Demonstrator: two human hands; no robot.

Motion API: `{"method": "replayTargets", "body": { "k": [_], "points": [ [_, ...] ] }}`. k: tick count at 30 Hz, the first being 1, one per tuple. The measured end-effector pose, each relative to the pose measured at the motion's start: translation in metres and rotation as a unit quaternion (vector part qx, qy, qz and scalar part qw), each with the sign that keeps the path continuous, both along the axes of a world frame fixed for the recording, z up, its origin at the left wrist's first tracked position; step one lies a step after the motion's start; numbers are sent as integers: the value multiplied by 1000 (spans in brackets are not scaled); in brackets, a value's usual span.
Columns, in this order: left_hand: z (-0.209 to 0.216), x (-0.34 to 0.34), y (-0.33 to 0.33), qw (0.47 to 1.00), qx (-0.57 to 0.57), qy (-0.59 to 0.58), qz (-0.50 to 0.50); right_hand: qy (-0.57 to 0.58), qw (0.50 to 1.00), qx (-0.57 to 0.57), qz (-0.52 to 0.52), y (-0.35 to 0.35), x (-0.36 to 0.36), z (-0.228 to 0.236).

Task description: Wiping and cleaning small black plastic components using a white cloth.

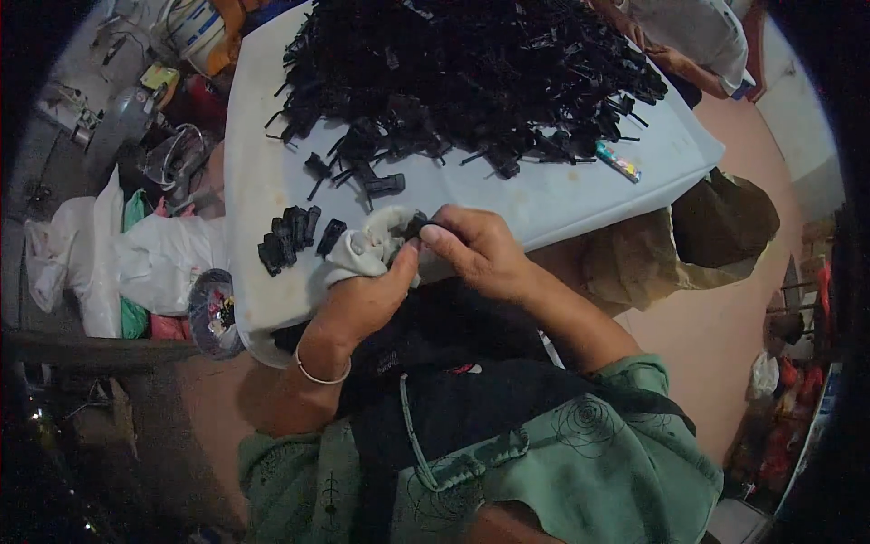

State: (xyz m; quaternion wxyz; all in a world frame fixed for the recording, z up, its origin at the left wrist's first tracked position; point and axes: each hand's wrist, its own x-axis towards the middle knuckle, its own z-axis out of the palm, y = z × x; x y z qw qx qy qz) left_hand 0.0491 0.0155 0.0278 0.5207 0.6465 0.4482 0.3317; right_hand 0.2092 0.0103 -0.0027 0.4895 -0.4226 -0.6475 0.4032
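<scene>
Over the near edge of the white table, my two hands meet at a small black plastic part. My left hand is closed round a crumpled white cloth, which lies against the part. From the other side, my right hand pinches the part between thumb and fingers, hiding much of it. A short row of similar black parts sits left of the cloth, with a single one beside it. A large heap of black parts covers the far side of the table.
A small colourful packet lies by the heap. Another person's arm reaches in at the far right. An open brown paper sack stands right of the table. White bags and a dark bin are at the left.
</scene>
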Motion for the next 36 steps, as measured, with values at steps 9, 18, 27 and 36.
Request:
{"method": "replayTargets", "body": {
  "k": [9, 18, 27, 36],
  "points": [
    [-11, 5, -3, 943, 281, 176, 18, -30, 998, -58, 0, -4, -6, -1],
    [-12, -9, 9, 990, 102, 61, 74, -151, 984, 85, 42, 3, 14, 1],
    [3, -8, -1, 993, -98, -16, -60, -67, 990, 104, 62, 4, 15, 4],
    [-7, -4, -3, 967, 140, 213, -26, -86, 993, 40, 64, -4, 2, 1]
  ]
}}
